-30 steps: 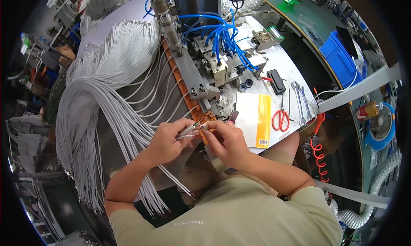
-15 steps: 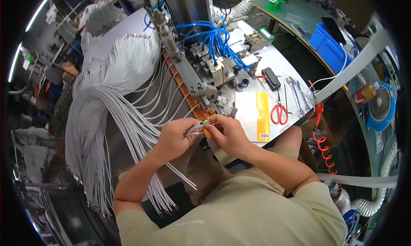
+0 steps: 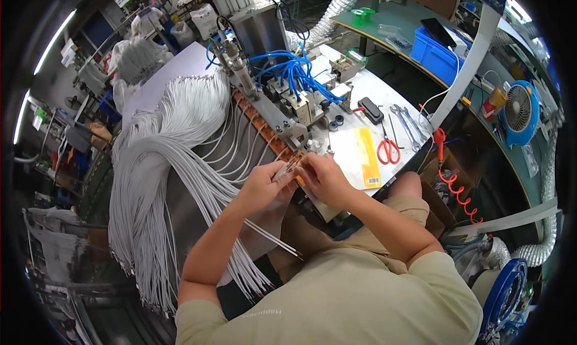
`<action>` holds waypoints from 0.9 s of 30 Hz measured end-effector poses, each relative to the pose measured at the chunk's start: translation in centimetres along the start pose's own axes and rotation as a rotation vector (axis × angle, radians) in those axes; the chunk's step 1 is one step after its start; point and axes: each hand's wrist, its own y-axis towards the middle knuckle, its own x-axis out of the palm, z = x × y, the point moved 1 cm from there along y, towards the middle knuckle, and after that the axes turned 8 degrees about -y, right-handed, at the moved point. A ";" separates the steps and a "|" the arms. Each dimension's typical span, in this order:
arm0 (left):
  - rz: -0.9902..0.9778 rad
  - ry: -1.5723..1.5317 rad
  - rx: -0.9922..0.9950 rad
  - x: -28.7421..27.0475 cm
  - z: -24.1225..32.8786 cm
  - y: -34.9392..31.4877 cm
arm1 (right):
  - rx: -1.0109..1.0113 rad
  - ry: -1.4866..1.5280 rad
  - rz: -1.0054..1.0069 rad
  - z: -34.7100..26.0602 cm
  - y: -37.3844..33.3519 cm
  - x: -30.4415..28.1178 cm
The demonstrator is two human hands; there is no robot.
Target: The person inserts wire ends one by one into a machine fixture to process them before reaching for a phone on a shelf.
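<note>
My left hand (image 3: pixel 262 187) is closed around the end of a pale grey cable, and a short length of it shows between thumb and fingers. Right beside it, my right hand (image 3: pixel 324 177) pinches at the tip of that cable; the fingers hide most of what they grip. Both hands meet at the near end of an orange slotted strip (image 3: pixel 276 145) on the machine. Several cables run from this strip to a thick bundle of grey cables (image 3: pixel 195 107) draped over the table at my left. Loose cable ends (image 3: pixel 252 273) hang beside my left forearm.
A machine with metal cylinders (image 3: pixel 237 59) and blue air tubes (image 3: pixel 294 68) stands ahead. To its right lie a yellow-and-white booklet (image 3: pixel 365 152), red-handled scissors (image 3: pixel 387 151), wrenches (image 3: pixel 406 127) and a black case (image 3: pixel 371 110). A red coiled hose (image 3: pixel 458 192) hangs at the right.
The whole view has shifted slightly. My hands have drawn closer together over the cable end, and the thin wires seen between them before are now mostly covered by my fingers.
</note>
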 end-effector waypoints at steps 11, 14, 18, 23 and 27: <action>-0.402 0.370 0.427 0.2 0.6 -1.0 | 0.519 0.281 -0.066 6.6 0.5 1.5; -0.459 0.349 0.341 0.8 0.8 -1.0 | 0.537 0.354 -0.098 7.4 0.6 1.4; -0.289 0.097 -0.206 -0.2 1.1 0.3 | 0.541 0.391 -0.114 7.3 0.9 1.5; -0.079 0.286 0.104 0.1 -0.7 0.2 | 0.539 0.398 -0.171 6.4 0.7 0.8; 0.055 0.547 0.338 1.3 -0.3 0.0 | 0.536 0.467 -0.158 7.0 1.3 1.0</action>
